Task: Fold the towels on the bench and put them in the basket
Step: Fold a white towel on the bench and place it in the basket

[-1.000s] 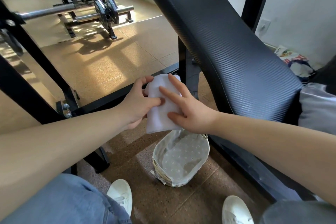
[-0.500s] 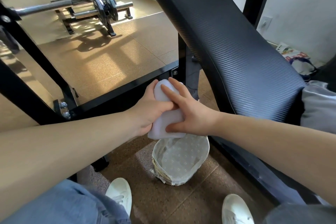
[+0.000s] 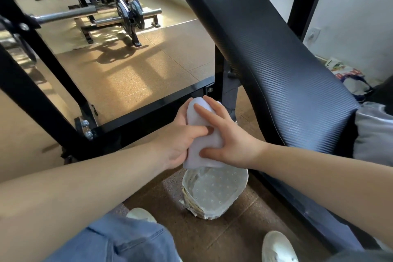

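Folded white towel (image 3: 204, 136), pressed into a compact upright bundle between both hands, directly above the round fabric-lined basket with a dotted lining (image 3: 214, 193) on the brown floor. Left hand (image 3: 178, 134) wrapped around the towel's left side, fingers (image 3: 182, 110) curled shut on the cloth. Right hand (image 3: 229, 140) closed on the right side, fingers (image 3: 204, 110) spread across the front and thumb pressing in below.

Folding of this towel apparently finished; lowering and releasing left to do. Basket interior empty as far as visible, so probably the first towel to go in. Grey cloth (image 3: 374, 134) lying at the right edge on the black ribbed padded counter (image 3: 276, 66), likely another towel waiting, though not certain.

Nothing between towel and basket. Black steel frame bars (image 3: 148, 110) just behind the hands, the counter's edge close on the right, white shoes (image 3: 276, 247) and a blue denim knee (image 3: 119, 240) near the basket. Barbell rack (image 3: 119, 17) well apart across the floor.
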`<act>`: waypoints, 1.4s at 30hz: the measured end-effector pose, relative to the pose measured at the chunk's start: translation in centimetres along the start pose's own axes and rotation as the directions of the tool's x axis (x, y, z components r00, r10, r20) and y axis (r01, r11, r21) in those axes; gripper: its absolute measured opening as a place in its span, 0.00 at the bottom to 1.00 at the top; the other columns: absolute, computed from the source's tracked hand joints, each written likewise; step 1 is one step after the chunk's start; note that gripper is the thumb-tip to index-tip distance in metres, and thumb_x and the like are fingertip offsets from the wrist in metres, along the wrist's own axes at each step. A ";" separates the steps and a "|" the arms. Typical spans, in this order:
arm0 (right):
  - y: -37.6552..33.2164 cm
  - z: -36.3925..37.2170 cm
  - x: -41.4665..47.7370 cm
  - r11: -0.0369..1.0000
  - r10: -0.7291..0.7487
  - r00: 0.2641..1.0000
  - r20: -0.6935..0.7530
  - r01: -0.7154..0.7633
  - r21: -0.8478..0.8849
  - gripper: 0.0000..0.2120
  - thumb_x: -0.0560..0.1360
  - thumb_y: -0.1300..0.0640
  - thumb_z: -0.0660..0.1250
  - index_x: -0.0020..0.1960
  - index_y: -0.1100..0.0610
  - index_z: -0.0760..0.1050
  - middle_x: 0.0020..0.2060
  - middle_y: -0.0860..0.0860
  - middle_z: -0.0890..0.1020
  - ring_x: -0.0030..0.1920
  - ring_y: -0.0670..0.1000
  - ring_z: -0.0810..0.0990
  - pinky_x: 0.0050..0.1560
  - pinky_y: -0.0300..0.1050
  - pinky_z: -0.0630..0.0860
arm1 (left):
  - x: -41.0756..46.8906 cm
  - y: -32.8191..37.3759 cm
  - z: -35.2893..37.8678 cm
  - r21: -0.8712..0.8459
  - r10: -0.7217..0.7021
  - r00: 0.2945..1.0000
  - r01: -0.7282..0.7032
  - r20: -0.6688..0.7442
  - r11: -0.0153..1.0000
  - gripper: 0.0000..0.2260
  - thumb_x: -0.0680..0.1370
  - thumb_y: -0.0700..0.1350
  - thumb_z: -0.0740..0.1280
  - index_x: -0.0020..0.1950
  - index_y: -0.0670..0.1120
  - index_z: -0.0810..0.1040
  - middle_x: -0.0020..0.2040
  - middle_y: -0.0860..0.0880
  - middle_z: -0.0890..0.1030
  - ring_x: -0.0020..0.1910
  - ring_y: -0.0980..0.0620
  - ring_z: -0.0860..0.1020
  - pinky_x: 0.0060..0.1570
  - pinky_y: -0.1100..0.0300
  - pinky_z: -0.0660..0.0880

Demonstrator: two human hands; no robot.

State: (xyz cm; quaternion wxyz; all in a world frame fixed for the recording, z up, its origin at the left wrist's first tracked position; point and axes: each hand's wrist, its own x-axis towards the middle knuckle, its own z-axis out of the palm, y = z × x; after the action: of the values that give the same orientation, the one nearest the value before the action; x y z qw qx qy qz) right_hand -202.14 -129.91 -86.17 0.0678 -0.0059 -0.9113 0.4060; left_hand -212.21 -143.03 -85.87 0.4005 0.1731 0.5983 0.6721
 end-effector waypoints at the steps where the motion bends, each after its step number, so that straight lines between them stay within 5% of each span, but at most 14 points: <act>1: -0.2 0.1 -0.2 1.000 -0.004 1.000 -0.002 0.004 -0.004 0.47 0.72 0.62 0.77 0.82 0.47 0.53 0.80 0.46 0.46 0.77 0.36 0.46 0.68 0.20 0.51 | -0.2 -0.1 -0.1 0.012 0.001 1.000 -0.002 0.007 1.000 0.39 0.77 0.30 0.67 0.78 0.63 0.59 0.63 0.42 0.79 0.56 0.45 0.83 0.51 0.51 0.81; 5: -0.9 0.2 -1.3 1.000 0.022 1.000 0.012 -0.022 0.001 0.47 0.72 0.63 0.77 0.79 0.43 0.53 0.73 0.38 0.52 0.71 0.28 0.52 0.66 0.20 0.56 | -1.1 -0.1 -0.8 0.068 -0.015 0.997 0.010 0.070 0.998 0.40 0.77 0.32 0.69 0.78 0.63 0.58 0.64 0.46 0.77 0.58 0.48 0.81 0.49 0.54 0.80; 10: -1.6 0.8 -3.5 0.992 0.108 0.992 0.064 -0.103 -0.072 0.46 0.73 0.60 0.75 0.81 0.42 0.52 0.71 0.31 0.49 0.75 0.41 0.55 0.71 0.33 0.61 | -1.7 0.9 -1.9 0.259 -0.096 0.987 0.059 0.131 0.964 0.24 0.79 0.40 0.68 0.65 0.66 0.68 0.62 0.50 0.76 0.57 0.49 0.79 0.49 0.56 0.77; 12: -1.5 1.3 -4.1 0.987 0.135 0.988 0.080 -0.127 -0.096 0.46 0.74 0.59 0.75 0.81 0.41 0.51 0.70 0.29 0.48 0.75 0.42 0.54 0.72 0.36 0.60 | -1.6 0.6 -2.6 0.362 -0.075 0.991 0.030 0.111 0.932 0.22 0.80 0.43 0.67 0.69 0.63 0.67 0.62 0.51 0.77 0.59 0.50 0.78 0.54 0.54 0.77; 16: -0.2 2.1 -4.3 0.967 0.211 0.973 0.097 -0.193 -0.166 0.46 0.75 0.57 0.73 0.83 0.46 0.48 0.75 0.34 0.45 0.77 0.47 0.53 0.70 0.35 0.59 | -0.8 -1.6 -3.4 0.696 0.051 0.998 -0.062 0.036 0.716 0.27 0.81 0.47 0.65 0.79 0.56 0.61 0.70 0.51 0.72 0.69 0.51 0.71 0.66 0.51 0.72; 19: 2.0 2.9 -3.8 0.950 0.267 0.957 0.112 -0.242 -0.197 0.46 0.76 0.56 0.73 0.83 0.46 0.47 0.75 0.34 0.43 0.77 0.51 0.54 0.68 0.34 0.58 | 0.1 -5.0 -3.7 0.785 0.094 0.994 -0.018 -0.051 0.619 0.26 0.81 0.45 0.64 0.79 0.53 0.62 0.74 0.49 0.70 0.72 0.48 0.70 0.64 0.55 0.70; 24: 7.3 5.4 -3.1 0.934 0.307 0.939 0.158 -0.266 -0.236 0.47 0.75 0.56 0.73 0.82 0.44 0.47 0.77 0.35 0.41 0.79 0.53 0.51 0.72 0.37 0.56 | 1.5 -12.1 -4.0 0.904 -0.034 0.996 0.094 -0.088 0.416 0.26 0.79 0.49 0.66 0.76 0.50 0.65 0.73 0.44 0.70 0.68 0.44 0.72 0.62 0.51 0.73; 27: 10.3 7.2 -3.2 0.917 0.352 0.918 0.180 -0.301 -0.262 0.47 0.75 0.56 0.73 0.82 0.42 0.46 0.77 0.36 0.41 0.80 0.51 0.47 0.78 0.46 0.56 | 2.0 -15.0 -4.3 0.935 -0.134 0.986 0.143 -0.104 0.323 0.30 0.76 0.57 0.63 0.77 0.56 0.60 0.73 0.46 0.67 0.68 0.41 0.72 0.63 0.41 0.74; 29: 12.2 8.3 -3.2 0.905 0.392 0.900 0.189 -0.341 -0.257 0.46 0.76 0.56 0.73 0.82 0.43 0.46 0.78 0.38 0.40 0.80 0.49 0.45 0.75 0.40 0.53 | 2.6 -16.7 -4.8 0.956 -0.178 0.978 0.151 -0.107 0.253 0.30 0.75 0.57 0.62 0.76 0.56 0.60 0.72 0.45 0.67 0.68 0.38 0.71 0.62 0.41 0.73; 32: 14.8 9.7 -3.3 0.888 0.433 0.875 0.217 -0.374 -0.266 0.45 0.76 0.57 0.72 0.83 0.46 0.46 0.79 0.43 0.40 0.80 0.49 0.44 0.68 0.32 0.48 | 3.0 -19.4 -5.2 0.959 -0.172 0.979 0.146 -0.106 0.242 0.29 0.77 0.54 0.63 0.77 0.54 0.59 0.75 0.43 0.64 0.71 0.38 0.67 0.65 0.41 0.71; 37: 19.1 12.0 -3.6 0.872 0.481 0.830 0.283 -0.421 -0.248 0.44 0.76 0.57 0.70 0.82 0.45 0.46 0.78 0.40 0.39 0.80 0.51 0.46 0.72 0.37 0.54 | 3.4 -23.5 -4.3 0.939 -0.147 0.958 0.272 -0.245 0.210 0.30 0.80 0.54 0.61 0.79 0.56 0.51 0.79 0.46 0.52 0.76 0.40 0.57 0.69 0.42 0.67; 42: 22.1 14.5 -3.2 0.868 0.495 0.796 0.347 -0.435 -0.240 0.45 0.76 0.57 0.70 0.83 0.46 0.46 0.79 0.44 0.39 0.80 0.55 0.49 0.73 0.38 0.51 | 4.0 -26.6 -4.2 0.939 -0.211 0.959 0.239 -0.188 0.247 0.22 0.81 0.49 0.58 0.76 0.53 0.59 0.79 0.43 0.50 0.77 0.39 0.53 0.67 0.44 0.68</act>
State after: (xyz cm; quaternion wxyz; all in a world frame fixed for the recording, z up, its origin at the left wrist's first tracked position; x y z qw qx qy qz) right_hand -201.81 -126.03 -112.51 -0.2214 -0.1525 -0.9035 0.3339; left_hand -208.88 -143.80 -112.89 0.3018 0.2827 0.9027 0.1186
